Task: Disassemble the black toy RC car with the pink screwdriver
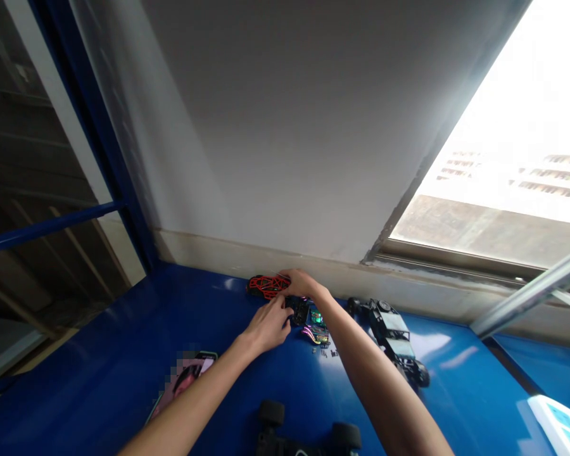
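Observation:
A small red frame-like toy car body [264, 285] lies on the blue table [123, 354] close to the back wall. My right hand [298, 282] reaches over it, fingers curled on its right end. My left hand [268, 325] is just below, fingers pinched at the red body's near edge and beside a dark chassis [298, 310]. A circuit board with coloured wires [316, 324] sits under my right wrist, with tiny screws [329, 352] scattered near it.
A black model truck [393, 335] stands to the right. Another black chassis with big wheels [304, 434] is at the near edge. A phone [186, 375] lies at the left, a white object [560, 425] at the far right. A window opens on the right.

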Demonstrator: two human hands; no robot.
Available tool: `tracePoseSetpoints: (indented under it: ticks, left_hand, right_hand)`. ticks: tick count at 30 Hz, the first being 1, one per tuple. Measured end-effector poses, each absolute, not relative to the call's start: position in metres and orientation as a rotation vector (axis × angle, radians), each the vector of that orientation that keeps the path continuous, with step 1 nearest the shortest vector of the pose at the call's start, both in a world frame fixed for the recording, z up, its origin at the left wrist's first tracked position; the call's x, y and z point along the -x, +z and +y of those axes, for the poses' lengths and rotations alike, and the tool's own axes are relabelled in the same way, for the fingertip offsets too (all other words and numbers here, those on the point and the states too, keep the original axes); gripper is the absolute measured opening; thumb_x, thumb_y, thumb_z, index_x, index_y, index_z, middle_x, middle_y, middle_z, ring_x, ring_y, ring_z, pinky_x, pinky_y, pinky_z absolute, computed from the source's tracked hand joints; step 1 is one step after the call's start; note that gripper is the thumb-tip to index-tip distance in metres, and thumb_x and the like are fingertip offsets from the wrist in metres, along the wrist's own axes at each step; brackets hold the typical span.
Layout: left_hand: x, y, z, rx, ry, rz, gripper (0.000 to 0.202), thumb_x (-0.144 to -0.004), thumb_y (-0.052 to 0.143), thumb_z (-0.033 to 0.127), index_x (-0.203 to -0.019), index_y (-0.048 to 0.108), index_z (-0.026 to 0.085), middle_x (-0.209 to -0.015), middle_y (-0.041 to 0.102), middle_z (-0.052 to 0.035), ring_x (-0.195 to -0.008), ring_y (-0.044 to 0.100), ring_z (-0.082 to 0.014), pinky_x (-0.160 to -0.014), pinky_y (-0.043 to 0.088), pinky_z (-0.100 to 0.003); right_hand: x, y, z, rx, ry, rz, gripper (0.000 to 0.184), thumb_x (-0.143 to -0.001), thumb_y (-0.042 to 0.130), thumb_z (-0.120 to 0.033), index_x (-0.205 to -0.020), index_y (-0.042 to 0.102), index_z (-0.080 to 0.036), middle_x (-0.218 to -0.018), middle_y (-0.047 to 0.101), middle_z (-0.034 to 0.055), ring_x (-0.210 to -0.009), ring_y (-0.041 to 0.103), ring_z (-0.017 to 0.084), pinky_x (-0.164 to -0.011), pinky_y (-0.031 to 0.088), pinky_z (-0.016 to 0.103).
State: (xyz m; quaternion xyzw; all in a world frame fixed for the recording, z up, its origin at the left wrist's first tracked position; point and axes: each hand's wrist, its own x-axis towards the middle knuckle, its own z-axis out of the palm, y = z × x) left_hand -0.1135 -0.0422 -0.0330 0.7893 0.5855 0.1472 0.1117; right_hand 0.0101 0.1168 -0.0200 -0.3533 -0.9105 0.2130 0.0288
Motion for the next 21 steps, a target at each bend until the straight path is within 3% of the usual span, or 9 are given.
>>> tracePoseSetpoints:
  ticks: [6, 21]
  left_hand:
    - [0.115, -0.032, -0.044, -2.299, 0.468, 1.707, 0.027, -0.095, 0.056, 0.026, -0.112, 0.077, 0.021, -0.119, 0.063, -0.0117, -0.109, 0.069, -0.0269, -0.095, 0.057, -0.035]
    - [0.134, -0.045, -0.049, -2.227, 0.583, 1.753, 0.031, -0.096, 0.056, 0.028, -0.120, 0.075, 0.022, -0.118, 0.067, -0.0096, -0.109, 0.070, -0.0248, -0.096, 0.057, -0.032]
  right_hand:
    - [-0.012, -0.023, 0.117, 1.096, 0.690, -2.783, 0.036, -0.101, 0.066, -0.038, -0.132, 0.063, -0.019, -0.134, 0.065, 0.0098, -0.113, 0.067, 0.025, -0.094, 0.059, 0.046]
    - [-0.018, -0.017, 0.113, 1.016, 0.719, -2.746, 0.037, -0.101, 0.067, -0.038, -0.132, 0.063, -0.019, -0.134, 0.065, 0.0098, -0.113, 0.067, 0.026, -0.095, 0.059, 0.046]
